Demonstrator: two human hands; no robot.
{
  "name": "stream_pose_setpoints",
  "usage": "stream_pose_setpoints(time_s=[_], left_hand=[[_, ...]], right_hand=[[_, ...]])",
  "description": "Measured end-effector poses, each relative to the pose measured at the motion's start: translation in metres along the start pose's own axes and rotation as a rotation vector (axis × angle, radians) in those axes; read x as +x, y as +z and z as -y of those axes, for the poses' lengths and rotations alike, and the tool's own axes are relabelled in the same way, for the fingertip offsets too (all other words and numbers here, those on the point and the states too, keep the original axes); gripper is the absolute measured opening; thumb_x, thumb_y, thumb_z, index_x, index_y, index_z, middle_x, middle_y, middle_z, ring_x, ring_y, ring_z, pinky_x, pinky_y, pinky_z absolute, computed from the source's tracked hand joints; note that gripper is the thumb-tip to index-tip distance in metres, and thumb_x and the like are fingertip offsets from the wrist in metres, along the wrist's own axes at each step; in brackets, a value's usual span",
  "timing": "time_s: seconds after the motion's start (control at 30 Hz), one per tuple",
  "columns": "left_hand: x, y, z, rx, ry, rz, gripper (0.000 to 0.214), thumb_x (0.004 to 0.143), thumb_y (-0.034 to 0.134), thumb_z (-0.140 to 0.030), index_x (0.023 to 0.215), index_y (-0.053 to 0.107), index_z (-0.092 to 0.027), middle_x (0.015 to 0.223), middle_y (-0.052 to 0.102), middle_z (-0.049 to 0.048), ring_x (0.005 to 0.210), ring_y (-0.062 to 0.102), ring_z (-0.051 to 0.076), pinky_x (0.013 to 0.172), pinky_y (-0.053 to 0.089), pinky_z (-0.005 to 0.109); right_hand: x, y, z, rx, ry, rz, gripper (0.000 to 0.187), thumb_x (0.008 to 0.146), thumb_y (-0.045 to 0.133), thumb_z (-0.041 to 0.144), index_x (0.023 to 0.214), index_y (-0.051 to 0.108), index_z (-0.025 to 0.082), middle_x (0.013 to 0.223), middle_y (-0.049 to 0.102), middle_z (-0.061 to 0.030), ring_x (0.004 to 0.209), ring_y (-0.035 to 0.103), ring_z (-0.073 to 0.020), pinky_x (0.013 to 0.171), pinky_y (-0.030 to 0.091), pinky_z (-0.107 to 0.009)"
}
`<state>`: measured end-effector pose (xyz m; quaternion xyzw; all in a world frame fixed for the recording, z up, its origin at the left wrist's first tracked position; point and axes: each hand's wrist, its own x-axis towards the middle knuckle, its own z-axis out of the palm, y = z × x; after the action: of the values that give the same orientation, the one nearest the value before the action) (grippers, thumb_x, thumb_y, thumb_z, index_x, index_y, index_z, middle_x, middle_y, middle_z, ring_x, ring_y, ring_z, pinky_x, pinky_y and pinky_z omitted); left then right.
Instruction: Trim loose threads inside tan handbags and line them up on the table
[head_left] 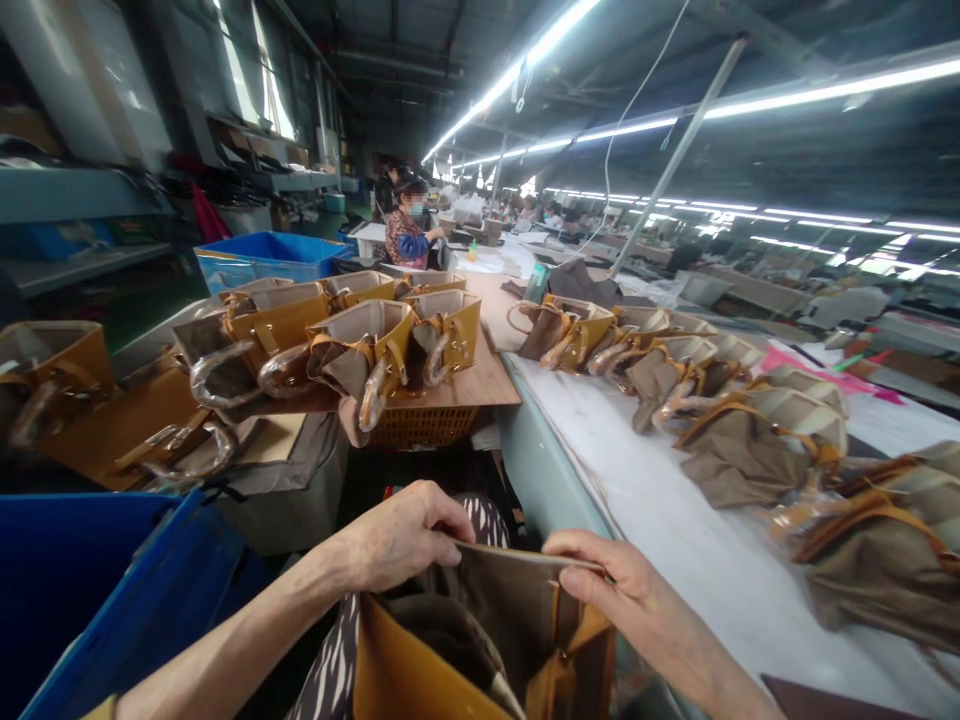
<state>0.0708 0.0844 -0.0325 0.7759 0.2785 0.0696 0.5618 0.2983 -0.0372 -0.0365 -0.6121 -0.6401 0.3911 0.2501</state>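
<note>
A mustard-yellow handbag [412, 655] with a brown lining stands open at its top, low in the middle of the head view. My left hand [405, 540] grips the far rim of the bag near its left end, thumb and fingers pinching the edge. At the right end of that same rim, my right hand [615, 575] pinches the edge between thumb and fingers. Between the two hands the rim runs nearly straight. The lower part of the bag is cut off by the frame.
Several similar yellow bags stand on a brown board [480, 385] ahead. More bags line the white-covered table [570, 420] at right. A blue bin [172, 560] sits at lower left, another blue bin [270, 250] further back. A seated person [409, 225] works beyond.
</note>
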Motion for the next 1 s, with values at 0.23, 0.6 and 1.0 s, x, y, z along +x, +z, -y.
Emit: stream_pose_setpoints(time_s=[0.23, 0.6, 1.0], left_hand=[[-0.009, 0.013, 0.006, 0.137, -0.098, -0.085, 0.020, 0.065, 0.048, -0.018, 0.071, 0.066, -0.016, 0.065, 0.057, -0.0036, 0.068, 0.051, 0.013, 0.061, 0.033, 0.021], [-0.014, 0.017, 0.002, 0.139, -0.086, -0.086, 0.019, 0.068, 0.047, -0.017, 0.070, 0.066, -0.017, 0.068, 0.058, -0.0037, 0.072, 0.052, 0.013, 0.065, 0.034, 0.022], [-0.013, 0.017, 0.010, 0.055, -0.153, -0.068, 0.021, 0.066, 0.050, -0.020, 0.076, 0.069, -0.017, 0.066, 0.057, -0.0030, 0.068, 0.050, 0.014, 0.061, 0.033, 0.022]], right_hand=[[-0.005, 0.012, 0.013, -0.286, -0.157, -0.095, 0.018, 0.091, 0.044, 0.024, 0.099, 0.061, 0.026, 0.110, 0.056, 0.0006, 0.100, 0.050, -0.0152, 0.089, 0.035, -0.024], [0.013, 0.017, 0.018, -0.015, 0.039, -0.020, 0.012, 0.075, 0.061, 0.015, 0.064, 0.065, 0.019, 0.076, 0.052, 0.0043, 0.074, 0.051, -0.0096, 0.064, 0.035, -0.021], [0.020, 0.019, 0.013, -0.015, 0.063, -0.017, 0.012, 0.073, 0.063, 0.015, 0.062, 0.062, 0.018, 0.074, 0.052, 0.0049, 0.071, 0.051, -0.0096, 0.062, 0.033, -0.022]])
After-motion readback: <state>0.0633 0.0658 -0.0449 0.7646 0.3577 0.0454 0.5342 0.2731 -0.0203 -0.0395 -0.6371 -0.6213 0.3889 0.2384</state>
